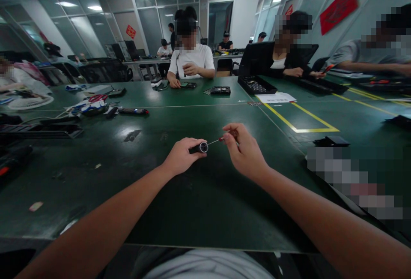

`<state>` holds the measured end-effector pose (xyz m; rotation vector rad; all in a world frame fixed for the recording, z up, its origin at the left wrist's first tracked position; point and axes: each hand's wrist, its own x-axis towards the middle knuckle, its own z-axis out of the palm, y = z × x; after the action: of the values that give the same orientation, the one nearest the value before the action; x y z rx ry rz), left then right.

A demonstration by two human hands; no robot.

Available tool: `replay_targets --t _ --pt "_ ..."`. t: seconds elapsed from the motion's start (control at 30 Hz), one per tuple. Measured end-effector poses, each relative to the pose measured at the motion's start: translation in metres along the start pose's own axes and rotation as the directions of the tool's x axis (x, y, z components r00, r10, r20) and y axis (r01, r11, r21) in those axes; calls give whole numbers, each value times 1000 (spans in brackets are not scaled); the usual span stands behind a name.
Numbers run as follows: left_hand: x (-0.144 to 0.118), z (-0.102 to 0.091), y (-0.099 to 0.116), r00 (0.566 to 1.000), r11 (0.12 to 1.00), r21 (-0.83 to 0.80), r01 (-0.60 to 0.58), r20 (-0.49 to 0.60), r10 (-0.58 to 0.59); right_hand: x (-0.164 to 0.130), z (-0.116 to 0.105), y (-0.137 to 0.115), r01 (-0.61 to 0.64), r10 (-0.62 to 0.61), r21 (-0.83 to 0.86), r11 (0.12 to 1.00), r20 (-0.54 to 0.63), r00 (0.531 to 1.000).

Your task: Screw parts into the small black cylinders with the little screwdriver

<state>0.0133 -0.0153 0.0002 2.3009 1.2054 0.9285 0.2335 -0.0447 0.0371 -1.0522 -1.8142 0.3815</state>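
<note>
My left hand (182,155) is closed around a black cylinder (198,147) that looks like a flashlight, its round, silver-rimmed end turned to the right. My right hand (243,150) grips a screwdriver (221,139) by its reddish handle. The thin metal shaft points left, and its tip is at the rim of the cylinder's round end; whether it touches cannot be made out. Both hands are above the green table (212,210), near its middle. Fingers hide most of the cylinder's body and part of the screwdriver handle.
On the left lie red-handled scissors (97,98), a dark cylindrical tool (133,111) and a black tray (64,131). Yellow tape (316,131) marks the right side, near a small black box (331,142). Across the table sits a person in white (192,60); others work at the right.
</note>
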Motion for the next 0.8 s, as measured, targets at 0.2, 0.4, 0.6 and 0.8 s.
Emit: replay_targets --t 0.2,0.4,0.6,0.8 --pt "1 -1 2 1000 1000 22 -1 9 1 1 -7 -1 -2 11 -73 997 121 993" --pt "1 -1 7 999 998 52 -36 43 34 4 -8 -2 -28 33 -127 992 43 999" --pt "0 0 2 1000 999 29 -29 0 29 2 -3 2 47 -48 -62 997 -10 999" --pt "1 -1 4 1000 998 59 -12 24 10 1 -3 3 57 -56 -64 996 25 998"
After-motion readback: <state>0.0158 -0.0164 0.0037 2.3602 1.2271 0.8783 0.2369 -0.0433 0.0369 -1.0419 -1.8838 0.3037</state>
